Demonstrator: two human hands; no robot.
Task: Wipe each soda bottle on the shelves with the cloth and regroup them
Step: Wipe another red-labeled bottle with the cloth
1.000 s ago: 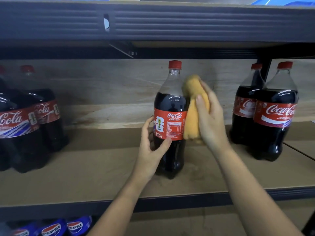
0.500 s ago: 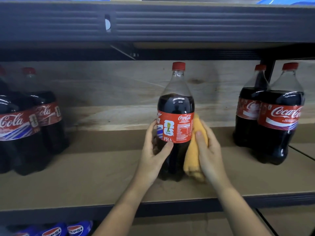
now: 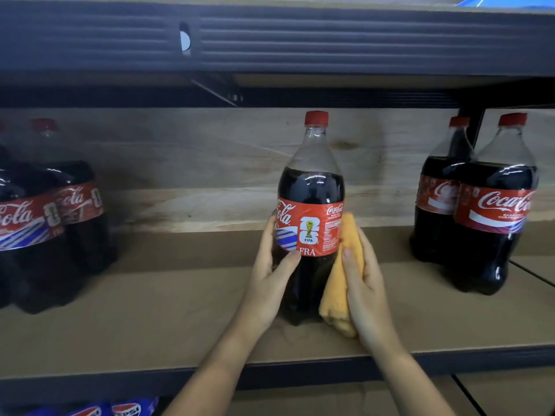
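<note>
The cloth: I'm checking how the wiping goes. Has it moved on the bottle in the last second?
Yes. The cloth went down the bottle, from beside the neck and shoulder to beside the label's lower half and the base, under the right hand.

Single view only, head-worn, wide-angle. Faces fwd and slightly down, straight at a shelf (image 3: 150, 319) at approx chest level. Sits close: both forearms enter from bottom edge, left hand (image 3: 270, 280) and right hand (image 3: 365, 292) land just below frame centre, on either side of the centre bottle (image 3: 310, 211). Upper shelf beam (image 3: 300, 40) fills the top band, seen from slightly below its front edge. Lower shelf glimpsed at bottom left, w/ Pepsi bottles (image 3: 126, 409) cut by the frame. Wide lens bends and blurs the edges; bottle group at left (image 3: 45, 217) soft, pair at right (image 3: 480, 205) sharper. No 2nd view, so no shared area.
</note>
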